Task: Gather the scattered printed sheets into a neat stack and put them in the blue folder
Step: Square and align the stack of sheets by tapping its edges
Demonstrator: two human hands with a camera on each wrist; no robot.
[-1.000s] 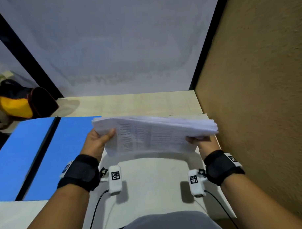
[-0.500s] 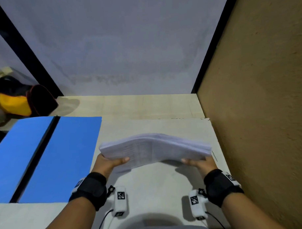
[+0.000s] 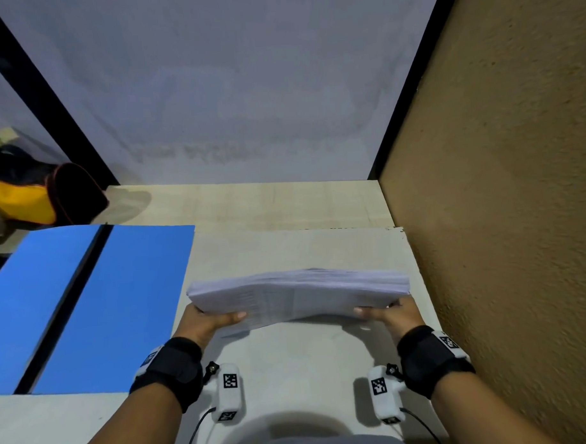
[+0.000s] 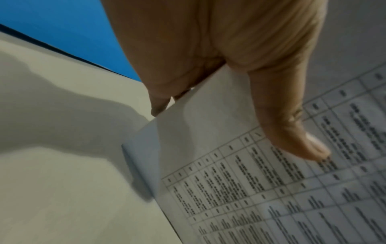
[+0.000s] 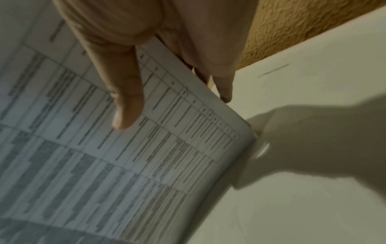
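Note:
A thick stack of printed sheets (image 3: 297,294) stands on its long edge on the white table (image 3: 296,364), bowed slightly upward in the middle. My left hand (image 3: 208,321) grips the stack's left end, thumb on the printed face and fingers behind. My right hand (image 3: 384,313) grips the right end the same way. The left wrist view shows the thumb (image 4: 292,128) pressed on the printed table of the sheets (image 4: 261,181). In the right wrist view my thumb (image 5: 125,99) lies on the sheets (image 5: 104,156). The open blue folder (image 3: 98,305) lies flat to the left.
A brown textured wall (image 3: 500,214) rises close on the right. A white panel (image 3: 230,91) stands behind the desk. A yellow and black bag (image 3: 31,197) lies at the far left, beyond the folder. Bare wooden desk top (image 3: 268,206) shows behind the white table.
Both hands have brought the stack down and toward me, from raised above the table to resting on its edge. The sheets look more even along the top.

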